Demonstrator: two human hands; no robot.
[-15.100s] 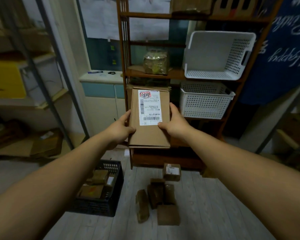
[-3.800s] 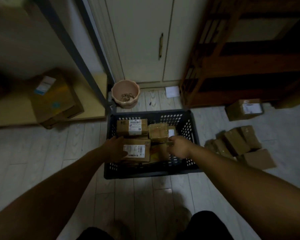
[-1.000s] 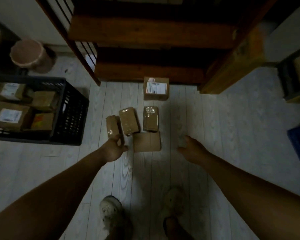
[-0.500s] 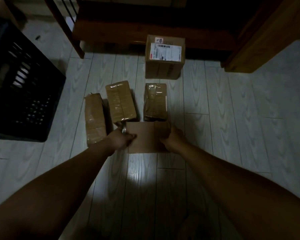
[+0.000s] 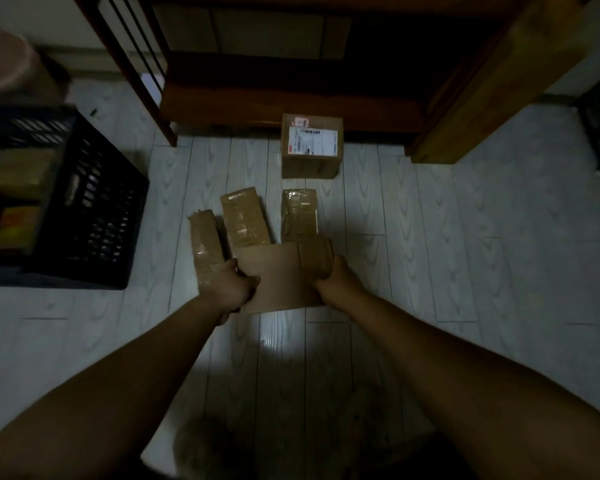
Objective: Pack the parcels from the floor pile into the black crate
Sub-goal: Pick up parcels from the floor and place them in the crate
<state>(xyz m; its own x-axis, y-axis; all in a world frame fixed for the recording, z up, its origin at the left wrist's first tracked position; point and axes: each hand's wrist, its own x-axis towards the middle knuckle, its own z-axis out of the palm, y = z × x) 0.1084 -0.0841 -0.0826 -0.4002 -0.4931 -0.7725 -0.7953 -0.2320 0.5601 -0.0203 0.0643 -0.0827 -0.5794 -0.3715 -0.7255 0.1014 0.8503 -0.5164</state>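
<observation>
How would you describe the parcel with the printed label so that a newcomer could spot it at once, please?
Start at the dark wooden shelf at the top of the view. On the floor against its base stands a boxy parcel, beyond the taped parcels. It alone carries a white shipping label on top, and it stands taller than the flat ones.

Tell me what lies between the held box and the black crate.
In the head view, one taped parcel and bare floor separate the plain box from the black crate.

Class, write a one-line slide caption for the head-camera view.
Both hands, left hand and right hand, grip a plain cardboard parcel on the floor beside four remaining parcels, black crate at left.
</observation>
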